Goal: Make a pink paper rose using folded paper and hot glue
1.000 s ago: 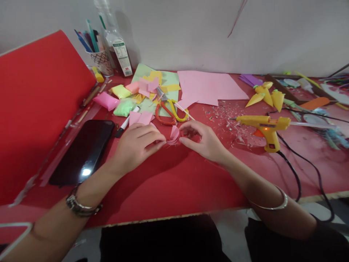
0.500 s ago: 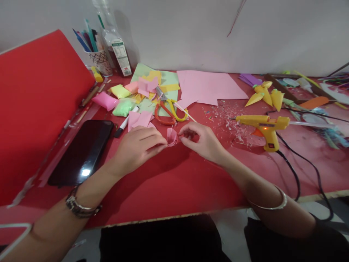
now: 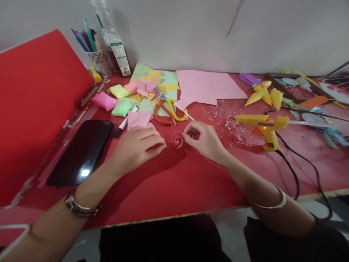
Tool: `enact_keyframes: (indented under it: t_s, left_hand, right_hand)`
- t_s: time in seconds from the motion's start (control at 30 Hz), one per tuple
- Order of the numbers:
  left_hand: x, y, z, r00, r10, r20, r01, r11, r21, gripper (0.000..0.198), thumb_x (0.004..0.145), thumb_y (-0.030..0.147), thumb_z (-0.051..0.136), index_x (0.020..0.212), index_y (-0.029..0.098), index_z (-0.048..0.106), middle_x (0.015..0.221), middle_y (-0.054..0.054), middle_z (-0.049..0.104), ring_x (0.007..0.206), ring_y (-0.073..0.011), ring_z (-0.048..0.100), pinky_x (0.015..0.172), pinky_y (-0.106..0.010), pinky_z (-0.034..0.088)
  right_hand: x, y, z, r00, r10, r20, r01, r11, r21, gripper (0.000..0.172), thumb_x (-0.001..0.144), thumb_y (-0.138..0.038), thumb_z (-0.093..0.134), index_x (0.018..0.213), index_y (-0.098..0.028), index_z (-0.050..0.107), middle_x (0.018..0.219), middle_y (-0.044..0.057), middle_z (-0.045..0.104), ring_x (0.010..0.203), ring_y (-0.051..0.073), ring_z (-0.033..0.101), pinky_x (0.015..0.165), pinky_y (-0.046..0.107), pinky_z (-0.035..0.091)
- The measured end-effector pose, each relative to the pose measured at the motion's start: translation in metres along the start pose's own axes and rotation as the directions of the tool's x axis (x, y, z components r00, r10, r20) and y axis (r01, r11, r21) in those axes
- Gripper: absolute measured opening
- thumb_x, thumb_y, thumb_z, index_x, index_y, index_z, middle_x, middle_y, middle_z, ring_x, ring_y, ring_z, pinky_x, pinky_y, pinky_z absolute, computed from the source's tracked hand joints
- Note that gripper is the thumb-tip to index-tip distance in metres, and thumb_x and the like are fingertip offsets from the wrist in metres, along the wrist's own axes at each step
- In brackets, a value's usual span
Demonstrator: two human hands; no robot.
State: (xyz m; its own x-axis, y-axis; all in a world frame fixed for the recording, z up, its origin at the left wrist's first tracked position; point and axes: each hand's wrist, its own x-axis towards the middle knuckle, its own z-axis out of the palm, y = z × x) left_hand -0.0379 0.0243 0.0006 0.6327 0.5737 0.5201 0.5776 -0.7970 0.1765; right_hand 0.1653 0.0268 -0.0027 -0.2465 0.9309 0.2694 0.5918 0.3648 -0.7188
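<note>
**Right hand (image 3: 205, 140) pinches the right edge of a spiral-curled pink paper strip (image 3: 177, 138); left hand (image 3: 140, 145) sits across a small gap**

Your right hand is the nearer one: its thumb and fingertip close on the right rim of the curl, with the other fingers bent in behind. From that pinch, the curl lies directly left, between your two hands, over the bright red table (image 3: 163, 189); you can't make out whether it touches the surface. It is roughly round, so it gives you no clear long axis; its spiral face turns up toward you, and its lower end hooks to the near side.

From your left hand, the curl lies to the right and slightly far. Your left thumb and fingertips come together, pointing right; a faint line shows by their tips, too fine to tell whether they hold anything.

Flat pink paper pieces (image 3: 140, 120) lie just beyond your left knuckles. Scissors with orange and yellow handles (image 3: 167, 109) lie on the far side of the curl, and a yellow plastic glue gun (image 3: 261, 120) lies well apart to the right, nozzle pointing left.
</note>
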Motion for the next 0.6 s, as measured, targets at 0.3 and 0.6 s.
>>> enact_keyframes:
  t_s: [0.3,0.6]
  left_hand:
    - [0.002,-0.006,-0.003,0.905,-0.414,-0.095,0.416,0.910,-0.002,0.014,0.079,0.021,0.044,0.086,0.017,0.056,0.082,-0.003,0.060,0.073,-0.0144,0.056,0.065,-0.025,0.044]
    - [0.002,-0.008,0.002,0.816,-0.563,0.131,0.517,0.812,0.273,0.035,0.073,0.035,0.053,0.102,0.017,0.051,0.102,-0.008,0.057,0.087,-0.0250,0.057,0.067,-0.032,0.046]
  right_hand:
    - [0.003,0.007,0.000,0.986,0.118,-0.119,-0.116,0.993,0.018,0.012,0.066,-0.016,0.050,0.055,-0.017,0.044,0.052,-0.004,0.047,0.048,0.007,0.041,0.048,0.020,0.032]
    - [0.004,0.011,0.000,0.980,0.175,-0.095,-0.177,0.984,-0.016,0.012,0.066,-0.016,0.049,0.055,-0.017,0.043,0.053,-0.004,0.046,0.047,0.006,0.039,0.046,0.020,0.030]
